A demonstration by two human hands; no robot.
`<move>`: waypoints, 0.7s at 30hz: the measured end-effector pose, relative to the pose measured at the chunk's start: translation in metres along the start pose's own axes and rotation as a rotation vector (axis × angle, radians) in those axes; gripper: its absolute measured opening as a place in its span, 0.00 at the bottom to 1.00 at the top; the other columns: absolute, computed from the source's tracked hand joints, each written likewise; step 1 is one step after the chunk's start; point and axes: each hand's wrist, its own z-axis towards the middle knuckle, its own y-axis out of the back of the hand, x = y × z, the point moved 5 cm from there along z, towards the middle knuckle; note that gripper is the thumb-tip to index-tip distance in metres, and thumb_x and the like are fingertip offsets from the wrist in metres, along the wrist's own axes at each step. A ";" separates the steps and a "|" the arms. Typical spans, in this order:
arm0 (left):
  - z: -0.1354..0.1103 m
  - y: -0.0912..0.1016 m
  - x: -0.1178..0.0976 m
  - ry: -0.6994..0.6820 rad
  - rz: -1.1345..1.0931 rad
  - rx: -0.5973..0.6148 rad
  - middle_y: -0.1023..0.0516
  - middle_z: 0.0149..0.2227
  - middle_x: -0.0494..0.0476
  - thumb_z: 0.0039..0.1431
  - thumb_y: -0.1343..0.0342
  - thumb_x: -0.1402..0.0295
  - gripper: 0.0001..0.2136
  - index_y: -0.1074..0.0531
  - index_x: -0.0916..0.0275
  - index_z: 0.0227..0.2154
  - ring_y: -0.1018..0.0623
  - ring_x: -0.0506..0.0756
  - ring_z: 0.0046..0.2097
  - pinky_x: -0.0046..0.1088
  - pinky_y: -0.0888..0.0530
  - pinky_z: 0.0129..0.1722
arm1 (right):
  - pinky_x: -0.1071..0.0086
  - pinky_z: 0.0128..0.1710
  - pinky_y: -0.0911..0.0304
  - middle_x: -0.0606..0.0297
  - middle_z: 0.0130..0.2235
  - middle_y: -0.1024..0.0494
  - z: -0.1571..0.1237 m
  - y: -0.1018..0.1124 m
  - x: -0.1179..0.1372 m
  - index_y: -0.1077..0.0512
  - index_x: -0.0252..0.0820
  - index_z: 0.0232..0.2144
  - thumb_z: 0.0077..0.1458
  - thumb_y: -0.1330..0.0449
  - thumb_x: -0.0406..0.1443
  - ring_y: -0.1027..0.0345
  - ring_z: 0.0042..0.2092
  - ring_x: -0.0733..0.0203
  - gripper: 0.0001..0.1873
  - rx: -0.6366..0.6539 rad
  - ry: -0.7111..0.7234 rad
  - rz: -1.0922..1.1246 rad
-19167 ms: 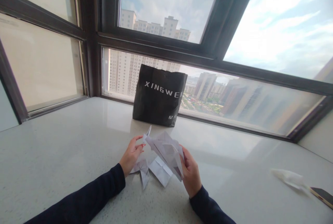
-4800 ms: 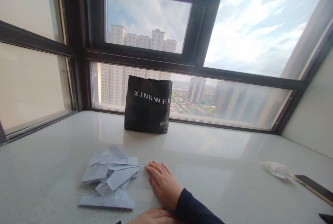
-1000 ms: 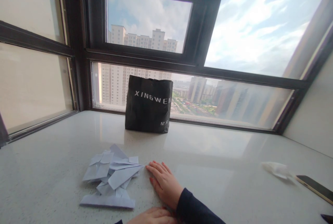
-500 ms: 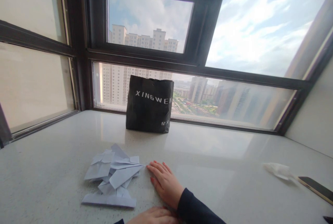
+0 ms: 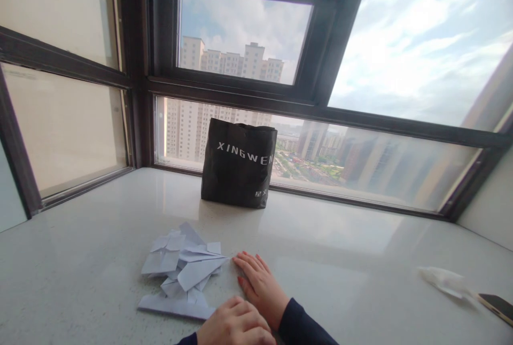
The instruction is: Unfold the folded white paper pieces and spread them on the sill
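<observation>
Two hands (image 5: 235, 326) (image 5: 262, 290), one paper pile (image 5: 200, 273), one bag (image 5: 237, 177) show.

- folded pieces (image 5: 200, 273): matt, creased paper
- bag (image 5: 236, 177): smooth, plastic-looking, slight sheen
- windowsill (image 5: 340, 275): glossy, stone-like, finely speckled
- sleeves (image 5: 302, 324): matt cloth
- window panes (image 5: 417, 51): smooth, clear glass
- window frame (image 5: 138, 120): dark, low sheen

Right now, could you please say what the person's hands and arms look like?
The right hand is ungloved, with reddish nails and a long navy sleeve. The left hand is also ungloved; little of its dark sleeve shows, and its nails are hidden.
</observation>
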 end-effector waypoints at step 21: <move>-0.066 0.080 0.128 1.085 0.410 0.155 0.41 0.56 0.63 0.59 0.55 0.64 0.16 0.34 0.54 0.49 0.40 0.73 0.53 0.63 0.42 0.43 | 0.62 0.47 0.38 0.55 0.43 0.26 0.001 0.001 -0.025 0.32 0.40 0.43 0.59 0.57 0.45 0.33 0.47 0.56 0.21 -0.316 -0.021 0.420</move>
